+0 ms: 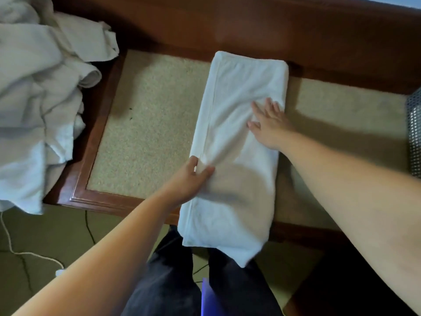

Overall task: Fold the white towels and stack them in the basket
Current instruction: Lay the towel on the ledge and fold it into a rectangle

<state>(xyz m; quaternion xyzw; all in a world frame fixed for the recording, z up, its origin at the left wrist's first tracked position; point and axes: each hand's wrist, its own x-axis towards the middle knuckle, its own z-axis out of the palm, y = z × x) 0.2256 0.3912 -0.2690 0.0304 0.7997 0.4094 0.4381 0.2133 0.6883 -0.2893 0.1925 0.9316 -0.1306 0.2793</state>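
Note:
A white towel (237,137), folded into a long narrow strip, lies lengthwise across the wood-framed table (145,124), its near end hanging over the front edge. My left hand (193,179) pinches a fold of the towel at its left edge, thumb and fingers curled round the cloth. My right hand (268,126) lies flat on the towel's right half, fingers straight and spread. A heap of unfolded white towels (38,87) covers the table's left end. A perforated grey basket (413,133) shows only as a sliver at the right edge.
The table has a beige speckled top inside a reddish-brown wooden frame, with a wooden back rail (273,30) behind it. My dark trousers (182,281) are below. White (9,242) and black cables lie on the tiled floor at the lower left.

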